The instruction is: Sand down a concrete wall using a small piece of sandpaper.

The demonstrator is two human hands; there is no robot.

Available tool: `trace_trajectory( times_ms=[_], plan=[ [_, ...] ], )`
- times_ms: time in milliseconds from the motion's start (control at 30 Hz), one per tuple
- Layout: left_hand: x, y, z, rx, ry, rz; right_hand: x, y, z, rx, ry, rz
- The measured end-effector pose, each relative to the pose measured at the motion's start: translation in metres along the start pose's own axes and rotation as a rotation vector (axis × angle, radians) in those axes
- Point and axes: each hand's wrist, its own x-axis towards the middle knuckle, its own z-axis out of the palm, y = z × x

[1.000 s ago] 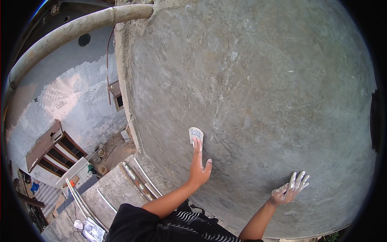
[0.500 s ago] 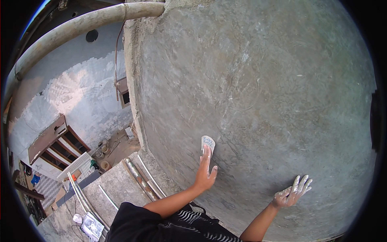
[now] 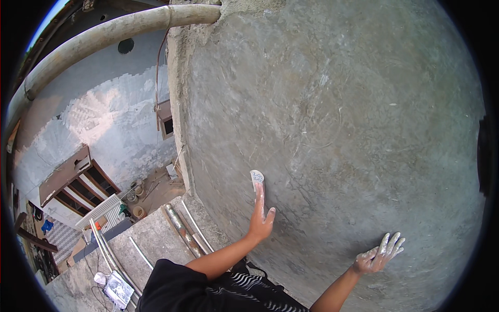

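A small pale piece of sandpaper [image 3: 257,177] with a rounded end and blue print on its back lies against a grey plastered wall [image 3: 332,119]. My left hand [image 3: 260,221] presses it there with stretched fingers, thumb apart, the lower part of the sheet hidden under them. Lower right, my right hand [image 3: 378,256] is open with fingers spread, holding nothing. White dust coats its fingers. It is at the wall surface, though I cannot tell how firmly it touches. Faint scratches and light marks run over the plaster.
A bamboo pole [image 3: 125,23] juts out from the wall's top left edge. Metal pipes [image 3: 182,229] lie on the concrete ledge [image 3: 150,242] beside me, near a dusty device with cables [image 3: 118,290]. Far below left are buckets [image 3: 139,211] and a brown-framed window [image 3: 86,190].
My left hand has slid the sandpaper left and slightly upward along the wall. My right hand stays at about the same spot, fingers spread. The whole view has shifted a little.
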Motion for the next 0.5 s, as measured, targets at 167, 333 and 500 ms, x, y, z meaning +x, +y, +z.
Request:
trace_trajectory(
  times_ms=[167,333,500],
  plan=[
    [0.012,-0.007,-0.004,-0.061,0.117,-0.1,-0.001,0.001,0.0,0.008,0.022,0.025],
    [-0.003,0.002,0.006,-0.036,-0.002,0.144,-0.003,0.002,0.001,-0.002,0.002,0.02],
    [0.018,-0.01,-0.011,-0.154,0.196,-0.119,-0.003,0.001,0.0,0.012,0.005,0.017]
  ],
)
